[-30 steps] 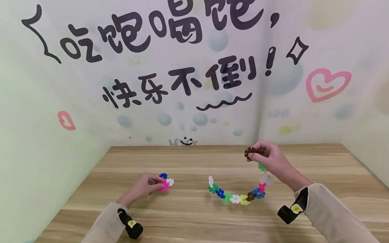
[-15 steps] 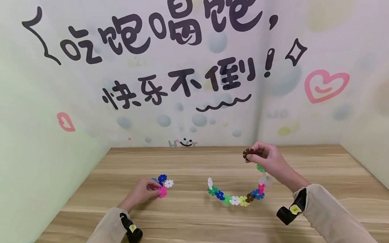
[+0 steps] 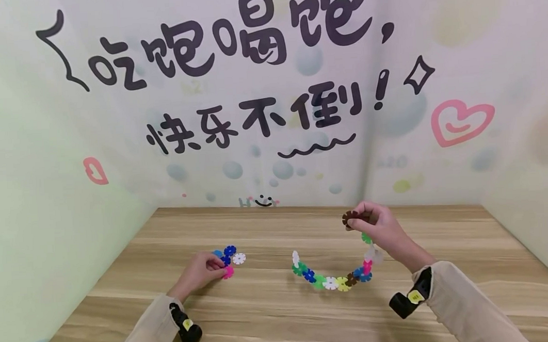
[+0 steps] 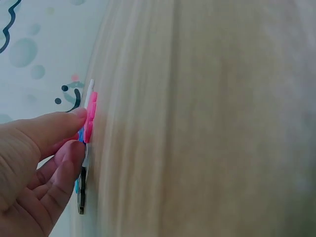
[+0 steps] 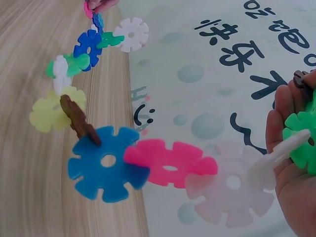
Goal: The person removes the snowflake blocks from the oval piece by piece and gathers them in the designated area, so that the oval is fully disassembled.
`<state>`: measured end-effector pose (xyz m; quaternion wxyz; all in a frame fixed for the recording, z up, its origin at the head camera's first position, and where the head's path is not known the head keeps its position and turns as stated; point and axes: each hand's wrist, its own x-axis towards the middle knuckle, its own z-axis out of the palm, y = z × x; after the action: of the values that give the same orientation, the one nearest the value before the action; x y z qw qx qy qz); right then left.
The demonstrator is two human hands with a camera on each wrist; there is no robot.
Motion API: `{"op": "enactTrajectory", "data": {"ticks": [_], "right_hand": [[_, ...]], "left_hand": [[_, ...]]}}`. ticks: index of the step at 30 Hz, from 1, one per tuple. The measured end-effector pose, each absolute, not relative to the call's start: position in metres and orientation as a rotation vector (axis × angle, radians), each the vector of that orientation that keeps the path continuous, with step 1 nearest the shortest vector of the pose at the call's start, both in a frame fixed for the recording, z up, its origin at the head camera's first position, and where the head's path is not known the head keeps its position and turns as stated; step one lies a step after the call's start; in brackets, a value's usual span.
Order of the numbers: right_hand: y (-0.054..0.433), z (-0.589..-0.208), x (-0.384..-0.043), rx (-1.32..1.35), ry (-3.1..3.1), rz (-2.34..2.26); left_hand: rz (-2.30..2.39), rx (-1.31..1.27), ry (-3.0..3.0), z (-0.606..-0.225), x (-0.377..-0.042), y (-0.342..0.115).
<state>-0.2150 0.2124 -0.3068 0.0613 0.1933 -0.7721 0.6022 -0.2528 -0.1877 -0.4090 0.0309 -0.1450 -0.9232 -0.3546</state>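
Observation:
My right hand (image 3: 379, 225) pinches a brown snowflake disc (image 3: 350, 219) at the top end of a chain of slotted plastic discs. The chain (image 3: 330, 283) hangs in a curve below it, with green, clear white, pink, blue, brown and yellow pieces; its far end turns up with a white disc (image 3: 295, 257). In the right wrist view a blue disc (image 5: 108, 164) and a pink disc (image 5: 170, 163) interlock close to the camera. At the left, my left hand (image 3: 202, 272) pinches a pink snowflake disc (image 4: 91, 117) at its edge, low over the table, beside loose discs.
Loose blue discs (image 3: 230, 251) and a white disc (image 3: 239, 258) lie just beyond the left fingertips. The wooden table (image 3: 282, 325) ends at a printed backdrop (image 3: 255, 172). Black cameras (image 3: 188, 330) sit on both wrists.
The left hand has drawn slightly back toward the viewer, and the pink disc has shifted with it, uncovering more of the blue discs. The right hand and chain stay nearly still.

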Motion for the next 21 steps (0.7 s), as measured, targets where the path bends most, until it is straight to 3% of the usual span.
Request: {"op": "enactTrajectory", "data": {"ticks": [7, 12, 21], "right_hand": [[0.211, -0.307, -0.215, 0.615, -2.338, 1.804], [0.208, -0.306, -0.215, 0.627, -2.346, 1.786], [0.195, -0.308, -0.217, 0.724, -2.350, 1.802]], "left_hand": [[-1.289, -0.372, -2.764, -0.403, -0.254, -0.187], [-1.380, -0.533, -2.667, -0.390, -0.255, -0.180], [-1.552, -0.750, -2.537, -0.331, -0.224, -0.122]]}}
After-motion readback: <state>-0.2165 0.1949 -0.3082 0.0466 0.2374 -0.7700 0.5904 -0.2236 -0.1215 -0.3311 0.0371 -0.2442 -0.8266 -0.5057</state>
